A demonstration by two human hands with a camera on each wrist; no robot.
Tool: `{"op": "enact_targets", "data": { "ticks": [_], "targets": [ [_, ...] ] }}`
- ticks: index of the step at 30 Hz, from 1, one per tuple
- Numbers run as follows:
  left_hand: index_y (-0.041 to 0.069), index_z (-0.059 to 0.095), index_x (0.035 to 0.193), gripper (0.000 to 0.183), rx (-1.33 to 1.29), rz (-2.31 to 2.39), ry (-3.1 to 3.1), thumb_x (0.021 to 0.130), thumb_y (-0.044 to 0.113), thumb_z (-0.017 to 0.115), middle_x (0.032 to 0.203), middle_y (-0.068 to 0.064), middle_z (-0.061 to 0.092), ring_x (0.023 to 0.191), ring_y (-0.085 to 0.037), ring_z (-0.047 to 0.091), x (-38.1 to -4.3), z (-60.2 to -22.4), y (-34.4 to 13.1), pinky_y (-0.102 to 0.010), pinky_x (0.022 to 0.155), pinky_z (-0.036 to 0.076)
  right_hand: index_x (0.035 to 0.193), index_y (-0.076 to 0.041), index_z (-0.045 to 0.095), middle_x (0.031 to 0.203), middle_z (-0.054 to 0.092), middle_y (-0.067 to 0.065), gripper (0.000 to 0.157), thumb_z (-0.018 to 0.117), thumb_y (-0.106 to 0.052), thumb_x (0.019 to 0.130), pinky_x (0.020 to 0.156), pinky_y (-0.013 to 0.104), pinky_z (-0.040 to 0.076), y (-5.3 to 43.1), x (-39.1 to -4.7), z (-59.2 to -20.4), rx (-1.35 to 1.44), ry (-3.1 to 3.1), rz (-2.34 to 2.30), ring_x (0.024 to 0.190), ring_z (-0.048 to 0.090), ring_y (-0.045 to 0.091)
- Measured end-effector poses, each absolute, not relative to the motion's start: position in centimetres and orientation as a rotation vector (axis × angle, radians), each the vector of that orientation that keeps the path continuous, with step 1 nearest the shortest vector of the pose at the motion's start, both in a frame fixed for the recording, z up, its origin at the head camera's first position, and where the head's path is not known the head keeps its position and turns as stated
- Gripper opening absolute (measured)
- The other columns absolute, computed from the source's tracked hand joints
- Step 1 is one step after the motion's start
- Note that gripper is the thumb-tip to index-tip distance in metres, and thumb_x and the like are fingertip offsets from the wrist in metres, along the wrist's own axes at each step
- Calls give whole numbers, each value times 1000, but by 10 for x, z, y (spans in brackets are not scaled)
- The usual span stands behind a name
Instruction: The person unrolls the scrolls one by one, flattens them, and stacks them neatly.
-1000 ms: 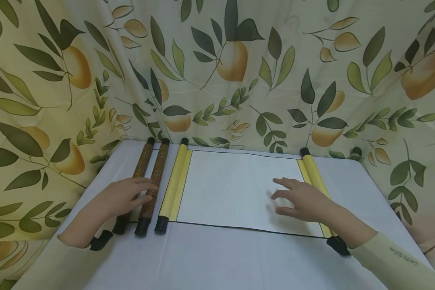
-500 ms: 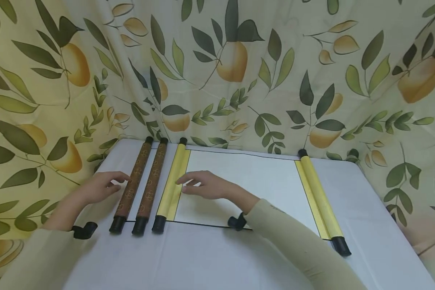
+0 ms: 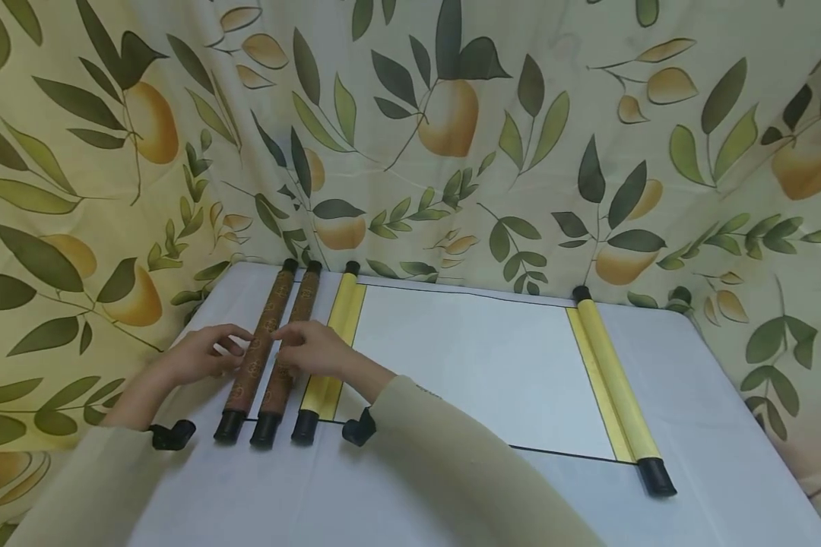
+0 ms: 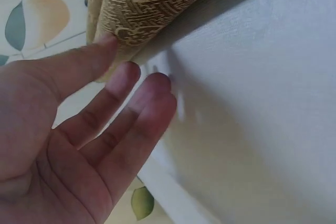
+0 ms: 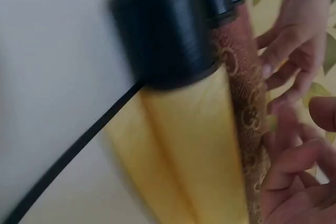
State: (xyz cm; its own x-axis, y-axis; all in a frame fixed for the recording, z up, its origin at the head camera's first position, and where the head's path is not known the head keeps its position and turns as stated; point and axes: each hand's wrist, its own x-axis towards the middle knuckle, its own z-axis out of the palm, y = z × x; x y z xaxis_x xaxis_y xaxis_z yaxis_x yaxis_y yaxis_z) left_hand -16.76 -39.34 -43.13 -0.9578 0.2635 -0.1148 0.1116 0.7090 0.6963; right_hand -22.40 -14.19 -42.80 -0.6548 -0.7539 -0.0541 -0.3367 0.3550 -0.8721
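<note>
Two brown patterned scroll rollers with black end caps lie side by side on the left of the table. My left hand (image 3: 201, 353) is at the outer side of the left brown roller (image 3: 246, 380), fingers loosely bent. Its thumb reaches the patterned brown cloth (image 4: 152, 3) in the left wrist view. Across the second brown roller (image 3: 277, 391) reaches my right hand (image 3: 315, 348), its fingertips close to the left roller's inner side. In the right wrist view the right hand's fingers (image 5: 294, 166) are loosely curled beside the brown cloth.
A blank white sheet (image 3: 465, 365) lies spread between a left yellow roller (image 3: 323, 387) and a right yellow roller (image 3: 616, 372), both black-capped. The white table (image 3: 246, 501) backs onto a fruit-patterned curtain (image 3: 410, 190). My right forearm crosses over the sheet.
My right hand has swung left from the sheet's right side, over the left yellow roller, to the brown rollers. My left hand drew back from above them to the left roller's outer side.
</note>
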Motion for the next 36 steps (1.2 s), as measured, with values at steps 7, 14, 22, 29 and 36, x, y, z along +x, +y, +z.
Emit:
{"op": "enact_targets", "data": {
  "ticks": [7, 14, 22, 29, 36],
  "targets": [
    [-2, 49, 137, 42, 288, 1196, 2636, 98, 7, 61, 107, -23, 67, 84, -29, 69, -168, -427, -383, -38, 68, 58, 132, -20, 65, 128, 64, 11, 38, 64, -23, 94, 71, 28, 51, -152, -220, -420, -833, 2305, -1230, 86, 69, 13],
    [-1, 41, 144, 48, 280, 1215, 2583, 99, 7, 59, 107, -23, 66, 84, -28, 68, -173, -423, -380, -40, 69, 58, 140, -14, 57, 141, 57, 11, 48, 62, -18, 93, 71, 26, 52, -140, -227, -419, -786, 2365, -1252, 103, 64, 20],
    [8, 22, 157, 72, 135, 1413, 2385, 98, 15, 63, 121, -28, 56, 85, -23, 66, -184, -433, -372, -41, 72, 58, 154, -8, 35, 138, 54, 18, 63, 61, -15, 97, 72, 35, 57, -143, -227, -416, -617, 1977, -1356, 70, 67, 16],
    [14, -4, 161, 91, 17, 1615, 2130, 99, 14, 62, 126, -20, 60, 96, -16, 63, -183, -435, -372, -38, 80, 56, 153, -12, 35, 101, 67, 11, 69, 69, -19, 93, 71, 33, 53, -151, -219, -418, -457, 1866, -1534, 74, 65, 16],
    [18, -11, 160, 92, 88, 1854, 2011, 100, 9, 59, 140, -25, 49, 112, -20, 64, -155, -419, -350, -42, 94, 53, 150, -26, 42, 112, 56, 6, 68, 74, -23, 90, 80, 42, 55, -133, -211, -412, -519, 1998, -1677, 90, 59, 17]
  ]
}}
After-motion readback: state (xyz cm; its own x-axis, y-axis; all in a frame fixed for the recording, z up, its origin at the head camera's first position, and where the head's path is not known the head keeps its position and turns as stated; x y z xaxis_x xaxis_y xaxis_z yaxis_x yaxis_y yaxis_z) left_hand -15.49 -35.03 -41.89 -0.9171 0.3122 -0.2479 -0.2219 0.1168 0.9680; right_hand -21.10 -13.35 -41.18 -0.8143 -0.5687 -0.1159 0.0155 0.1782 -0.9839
